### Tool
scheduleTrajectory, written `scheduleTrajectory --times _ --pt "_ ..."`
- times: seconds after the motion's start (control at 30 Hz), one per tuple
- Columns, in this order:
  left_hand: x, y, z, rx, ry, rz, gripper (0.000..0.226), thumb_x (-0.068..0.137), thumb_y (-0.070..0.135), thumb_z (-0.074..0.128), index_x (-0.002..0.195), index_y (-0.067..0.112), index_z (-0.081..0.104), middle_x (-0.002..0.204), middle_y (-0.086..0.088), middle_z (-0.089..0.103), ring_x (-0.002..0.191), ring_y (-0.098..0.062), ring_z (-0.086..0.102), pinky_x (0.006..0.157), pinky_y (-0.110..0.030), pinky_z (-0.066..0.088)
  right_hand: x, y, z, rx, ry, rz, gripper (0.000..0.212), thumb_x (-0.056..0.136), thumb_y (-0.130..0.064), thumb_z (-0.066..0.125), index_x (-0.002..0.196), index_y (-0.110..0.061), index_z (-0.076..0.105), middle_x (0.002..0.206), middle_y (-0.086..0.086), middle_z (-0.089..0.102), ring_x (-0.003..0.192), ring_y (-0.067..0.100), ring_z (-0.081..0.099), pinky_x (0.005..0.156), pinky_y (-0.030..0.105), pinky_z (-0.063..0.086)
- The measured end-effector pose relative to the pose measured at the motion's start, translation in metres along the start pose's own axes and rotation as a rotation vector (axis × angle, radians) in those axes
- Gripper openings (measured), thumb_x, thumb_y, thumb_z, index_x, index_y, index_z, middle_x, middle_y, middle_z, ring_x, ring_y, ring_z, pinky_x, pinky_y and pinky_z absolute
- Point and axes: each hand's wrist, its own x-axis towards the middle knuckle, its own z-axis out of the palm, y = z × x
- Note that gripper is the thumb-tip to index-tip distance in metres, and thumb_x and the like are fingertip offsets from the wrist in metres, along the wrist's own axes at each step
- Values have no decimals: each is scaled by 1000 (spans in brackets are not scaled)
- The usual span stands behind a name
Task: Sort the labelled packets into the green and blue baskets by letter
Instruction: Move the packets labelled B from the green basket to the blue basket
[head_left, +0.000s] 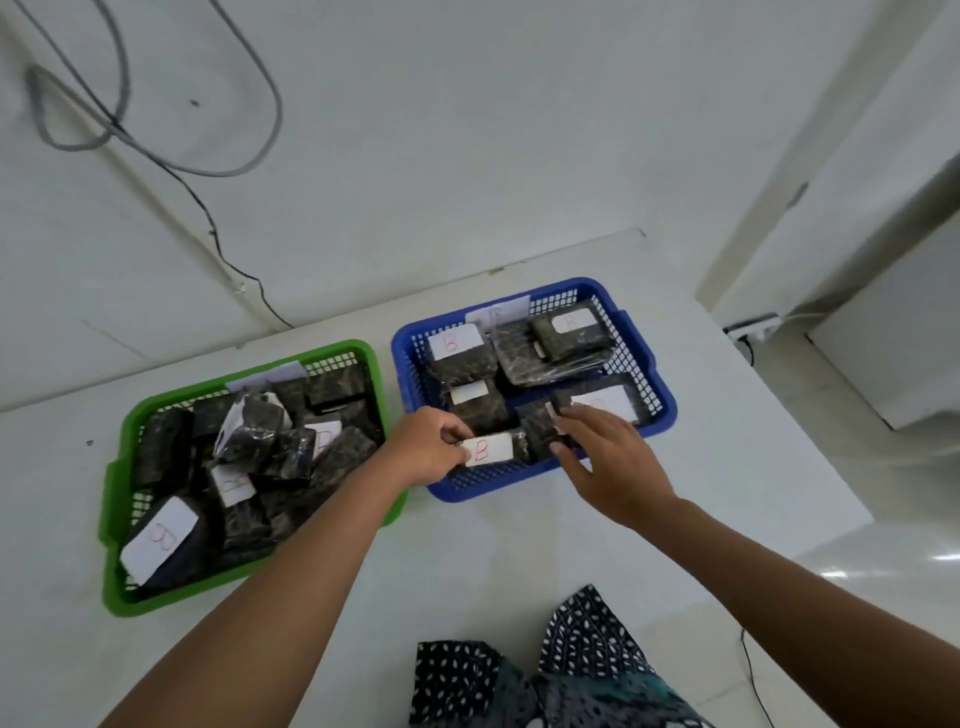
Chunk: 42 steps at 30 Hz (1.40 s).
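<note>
A green basket (111, 499) stands on the left, full of several dark packets with white labels; one label near its front reads B (160, 538). To its right a blue basket (657, 384) holds several dark packets, most labelled B. My left hand (428, 447) pinches a packet with a white B label (488, 449) at the blue basket's near edge. My right hand (608, 457) reaches in beside it, fingers spread and resting on a dark packet (540, 434); whether it grips that packet is unclear.
Both baskets sit on a white table (467, 561) against a white wall. Grey and black cables (171, 156) run down the wall at the left. The table's right edge drops to the floor. Patterned clothing (561, 675) shows at the bottom.
</note>
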Motion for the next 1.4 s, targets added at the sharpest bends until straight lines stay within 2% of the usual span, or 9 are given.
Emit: scheduleTrajectory --times 0.07,0.17,0.23,0.4,0.57,1.0,1.23,1.33,1.4 --pt "1 -1 6 112 -4 -18 26 89 15 71 114 18 73 114 -3 73 97 -16 67 80 -28 54 -9 9 6 -96 -31 -22 47 101 -42 43 129 -12 66 136 4 63 132 24 55 112 47 42" --pt "5 2 11 183 21 -22 24 90 15 69 114 18 73 118 -6 71 101 -20 66 86 -35 56 -17 17 11 -171 -74 -24 54 104 -45 33 134 -12 63 142 5 59 136 24 51 117 48 35" --pt "10 6 15 212 5 -18 24 90 16 69 114 19 74 119 -5 71 102 -19 66 85 -33 55 -19 21 12 -201 -96 -37 55 106 -43 28 138 -11 60 144 6 57 139 24 48 119 47 32" --pt "26 4 26 172 -37 -82 25 90 12 68 113 19 75 119 -5 71 104 -19 65 85 -28 53 -14 31 12 -253 -124 36 57 106 -46 27 147 -11 49 152 5 49 146 21 37 122 45 25" --pt "38 3 37 302 -58 -59 20 85 20 77 105 16 78 110 -6 73 100 -22 66 90 -35 56 -16 35 17 -224 -119 31 60 106 -49 25 146 -12 50 152 3 48 146 20 36 124 43 20" --pt "49 -6 61 360 29 -19 28 86 23 77 113 16 76 112 -12 72 100 -30 66 89 -41 56 -17 41 23 -206 -107 13 61 105 -52 26 144 -11 51 151 3 49 144 22 38 120 44 25" --pt "41 -6 56 341 73 20 25 88 25 73 108 9 74 107 -14 71 99 -32 65 84 -42 56 -16 38 21 -175 -54 16 57 105 -50 32 140 -13 55 148 5 52 141 23 42 118 43 29" --pt "28 -5 39 301 94 85 28 90 26 69 114 13 73 104 -10 73 99 -28 67 84 -42 56 -5 26 16 -144 15 13 50 104 -49 36 134 -15 58 143 6 55 136 25 46 113 43 34" --pt "15 -2 22 273 175 148 31 91 29 68 119 16 73 106 -5 75 98 -23 69 84 -39 57 12 12 14 -121 42 -12 47 104 -48 37 131 -16 59 139 6 57 132 26 49 109 44 38"
